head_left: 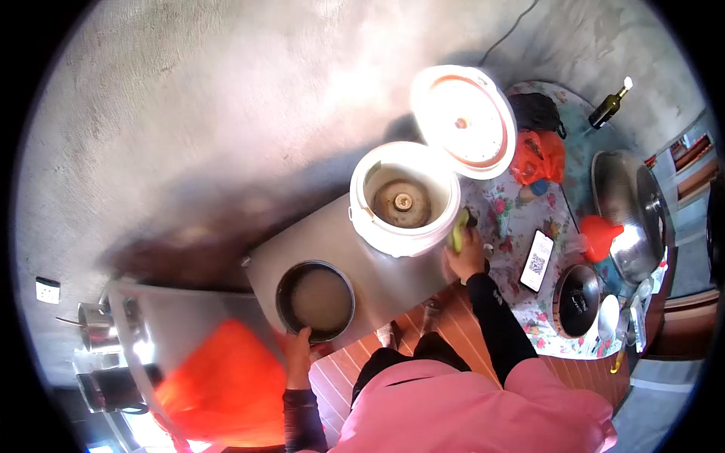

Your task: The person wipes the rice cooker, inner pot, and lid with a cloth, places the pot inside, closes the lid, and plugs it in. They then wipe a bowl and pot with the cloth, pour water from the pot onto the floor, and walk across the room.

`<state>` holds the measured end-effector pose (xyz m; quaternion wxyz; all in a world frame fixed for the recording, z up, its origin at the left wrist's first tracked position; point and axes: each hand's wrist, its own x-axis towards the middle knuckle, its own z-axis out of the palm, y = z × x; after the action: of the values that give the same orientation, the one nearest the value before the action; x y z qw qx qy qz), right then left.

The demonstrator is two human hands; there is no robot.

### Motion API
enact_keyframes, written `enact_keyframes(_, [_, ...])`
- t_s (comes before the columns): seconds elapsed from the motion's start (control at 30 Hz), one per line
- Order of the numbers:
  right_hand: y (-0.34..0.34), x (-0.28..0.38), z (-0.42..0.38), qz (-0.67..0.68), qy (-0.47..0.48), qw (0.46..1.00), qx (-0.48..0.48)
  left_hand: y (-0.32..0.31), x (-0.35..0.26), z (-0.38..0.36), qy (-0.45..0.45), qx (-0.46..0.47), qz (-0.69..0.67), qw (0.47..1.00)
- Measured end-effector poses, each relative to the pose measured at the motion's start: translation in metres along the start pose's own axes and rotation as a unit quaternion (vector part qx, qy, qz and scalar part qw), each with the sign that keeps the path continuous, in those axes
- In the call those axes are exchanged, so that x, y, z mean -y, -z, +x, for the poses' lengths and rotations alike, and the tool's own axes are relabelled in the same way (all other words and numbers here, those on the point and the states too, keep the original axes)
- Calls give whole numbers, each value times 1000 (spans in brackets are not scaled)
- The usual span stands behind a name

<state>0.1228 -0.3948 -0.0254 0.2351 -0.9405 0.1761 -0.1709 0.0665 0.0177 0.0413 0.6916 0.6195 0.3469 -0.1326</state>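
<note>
A white rice cooker (362,225) stands with its lid (483,121) raised; its inside shows a bare heating plate. To its left, a dark round inner pot (317,300) rests on the metal table (385,283). My left hand (297,349) is on the near rim of this pot, gripping it. At the right side of the cooker, my right hand (467,255) is closed round a yellow-green cloth (458,230).
A flowered tablecloth (502,253) bears a phone (537,260), a dark bowl (576,300), a red funnel (600,238), a large metal pan (623,189) and red bags (538,157). Farther back is a green bottle (608,106). Metal pots (98,328) and an orange bag (223,389) are at left.
</note>
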Motion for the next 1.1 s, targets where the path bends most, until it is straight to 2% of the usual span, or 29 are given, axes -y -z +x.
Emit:
enact_keyframes(0.07, [-8,12,-22,-33,62,996,52,5,10,13,-6,1,-6,1000])
enact_keyframes(0.1, [-5,21,-30,-27,62,996,53,7,11,15,-7,4,-14,1000])
enact_keyframes(0.17, [2,33,-42,73,64,983,155,9,10,14,-14,-7,-4,1000])
enact_keyframes(0.2, [-3,30,-52,77,67,983,154,9,8,14,-17,-15,5,1000])
enact_keyframes(0.23, [-10,21,-62,167,13,973,157,13,10,17,-20,-17,4,1000])
enact_keyframes(0.3, [-3,16,-59,256,-39,953,158,17,9,17,-20,-15,-1,1000])
enact_keyframes(0.33, [4,10,-55,368,-160,898,179,20,8,16,-23,-16,-1,1000])
enact_keyframes(0.37, [18,14,-49,470,-276,815,196,14,-13,-2,-21,-3,0,1000])
enact_keyframes(0.4, [36,26,-37,520,-326,776,143,9,-32,-19,-19,9,1,1000])
enact_keyframes(0.47, [20,-24,-26,458,-184,866,75,2,-65,-43,-21,-30,47,998])
enact_keyframes(0.5, [16,-30,-16,443,-169,879,50,1,-76,-47,-24,-67,89,994])
enact_keyframes(0.53, [11,-37,-7,426,-154,891,25,14,-72,-33,-118,-4,115,986])
enact_keyframes(0.57, [32,-11,6,541,-250,803,-24,6,-86,-40,-124,-3,119,985])
enact_keyframes(0.6, [46,3,14,639,-337,688,-72,-7,-109,-53,-136,0,92,986])
enact_keyframes(0.63, [41,-2,14,644,-336,683,-75,-17,-126,-63,-147,3,65,987])
enact_keyframes(0.67, [27,-9,11,493,-258,824,-110,-15,-140,-65,-149,60,75,984])
enact_keyframes(0.7, [9,-19,6,316,-168,923,-141,-25,-150,-67,-156,61,79,983])
enact_keyframes(0.73, [-14,-36,-3,262,-123,949,-123,-38,-159,-70,-187,74,66,977])
enact_keyframes(0.77, [-8,-29,-8,207,-61,973,-82,-51,-169,-72,-217,87,53,971])
enact_keyframes(0.83, [-2,-12,-11,124,65,979,-145,-74,-183,-70,-218,97,50,970])
enact_keyframes(0.9, [10,2,-12,74,64,991,-90,-89,-190,-54,-238,194,122,944])
enact_keyframes(0.93, [3,-4,-12,63,55,996,-42,-102,-193,-46,-230,204,123,944])
enact_keyframes(0.97, [8,0,-12,38,49,997,-42,-119,-196,-43,-222,213,124,943])
enact_keyframes(1.03, [-1,-12,-7,77,55,995,-25,-151,-198,-30,-224,226,133,939])
enact_keyframes(1.1, [0,-14,-7,89,75,992,-43,-186,-205,-32,-163,227,131,951])
